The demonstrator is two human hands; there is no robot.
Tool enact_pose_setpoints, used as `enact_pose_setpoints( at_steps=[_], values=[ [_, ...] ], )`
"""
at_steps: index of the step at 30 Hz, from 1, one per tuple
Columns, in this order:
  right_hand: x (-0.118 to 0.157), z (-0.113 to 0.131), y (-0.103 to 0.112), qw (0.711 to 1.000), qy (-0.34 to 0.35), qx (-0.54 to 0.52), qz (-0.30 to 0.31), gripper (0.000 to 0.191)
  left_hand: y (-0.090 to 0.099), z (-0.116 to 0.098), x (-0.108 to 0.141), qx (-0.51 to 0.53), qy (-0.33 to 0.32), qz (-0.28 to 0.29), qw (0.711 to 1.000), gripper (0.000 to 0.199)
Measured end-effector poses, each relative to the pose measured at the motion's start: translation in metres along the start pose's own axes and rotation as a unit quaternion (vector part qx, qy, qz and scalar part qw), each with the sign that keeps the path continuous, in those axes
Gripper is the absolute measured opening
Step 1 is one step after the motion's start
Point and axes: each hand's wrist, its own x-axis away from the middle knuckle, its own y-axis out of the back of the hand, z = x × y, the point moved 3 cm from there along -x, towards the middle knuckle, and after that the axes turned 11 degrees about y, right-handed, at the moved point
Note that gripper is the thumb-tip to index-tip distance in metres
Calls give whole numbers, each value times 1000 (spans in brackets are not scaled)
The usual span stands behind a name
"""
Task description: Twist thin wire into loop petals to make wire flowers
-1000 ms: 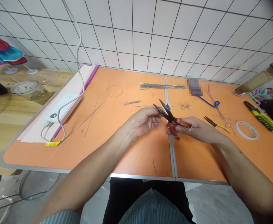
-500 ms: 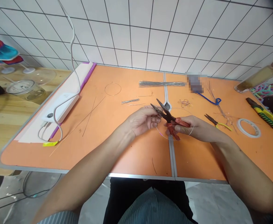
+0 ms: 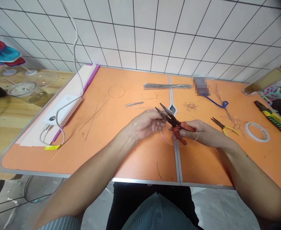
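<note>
My right hand (image 3: 196, 129) is closed round the red handles of long-nose pliers (image 3: 172, 120), whose dark jaws point up and left, slightly parted. My left hand (image 3: 151, 123) pinches a thin wire loop (image 3: 175, 146) near those jaws. The loop hangs below the pliers and curves up past my right hand, with a short pink section at its left side. Exactly where the wire meets my left fingertips is hard to make out.
On the orange table (image 3: 130, 159) lie a bundle of straight wires (image 3: 166, 86), a wire ring (image 3: 116, 91), yellow-handled pliers (image 3: 224, 126), a white tape roll (image 3: 257, 132) and a utility knife (image 3: 271, 117). A white power strip (image 3: 63, 111) sits at the left.
The pliers' jaws have closed a little, and the wire loop hangs slightly lower. Both hands stay in nearly the same place.
</note>
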Motion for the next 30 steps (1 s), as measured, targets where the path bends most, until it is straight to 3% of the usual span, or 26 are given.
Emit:
enact_pose_setpoints(
  at_steps=[30],
  values=[
    [2, -3, -3, 1000, -22, -14, -10, 50, 4, -5, 2, -69, -42, 44, 996, 9]
  ],
)
